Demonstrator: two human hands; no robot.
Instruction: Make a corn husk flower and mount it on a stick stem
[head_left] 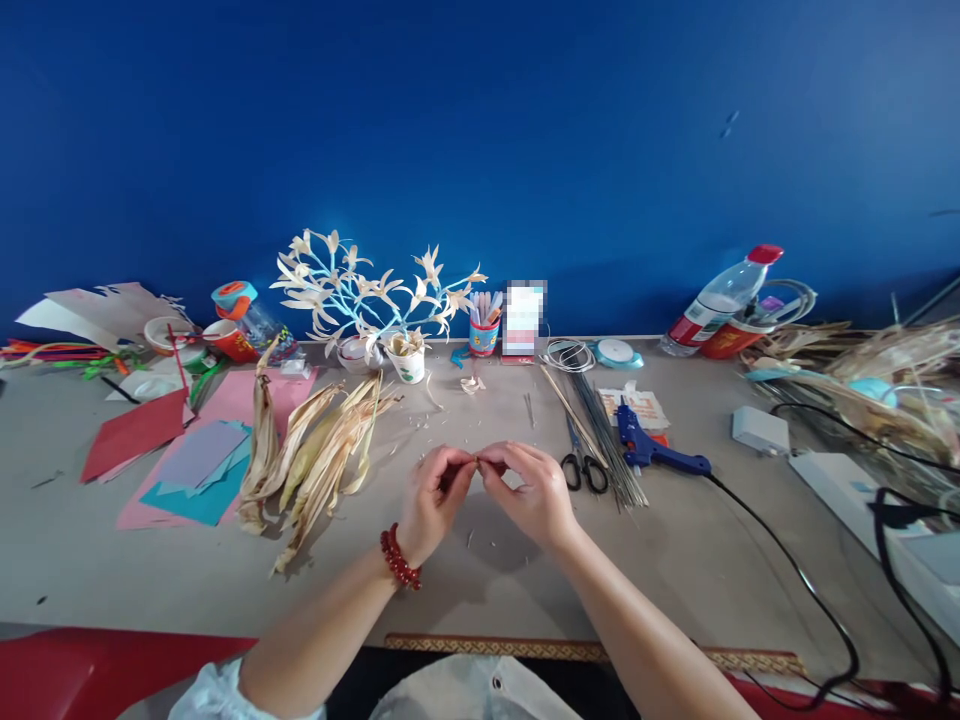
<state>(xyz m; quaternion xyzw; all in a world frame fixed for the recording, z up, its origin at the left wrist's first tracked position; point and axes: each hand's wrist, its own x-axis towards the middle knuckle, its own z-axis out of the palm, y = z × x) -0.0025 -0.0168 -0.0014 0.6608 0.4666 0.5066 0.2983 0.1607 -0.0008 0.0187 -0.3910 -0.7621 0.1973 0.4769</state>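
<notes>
My left hand [435, 500], with a red bead bracelet [400, 558] at the wrist, is closed in a pinch above the middle of the table. Fingertip to fingertip with it, my right hand [529, 490] is pinched as well. Whatever sits between the fingertips is too small to make out. Dried corn husks [322, 450] lie to the left of my hands. Black-handled scissors [585, 473] and a bundle of thin wires [611, 440] lie just right of my right hand. Small scraps are scattered on the table [480, 590] beneath.
Husk flowers on blue stems [360, 290] stand in a white cup [407, 360] at the back. A blue glue gun [656, 450] trails its cord to the right. Coloured paper [199, 470] lies left; a tilted bottle [716, 300] and husk pile [885, 380] stand right.
</notes>
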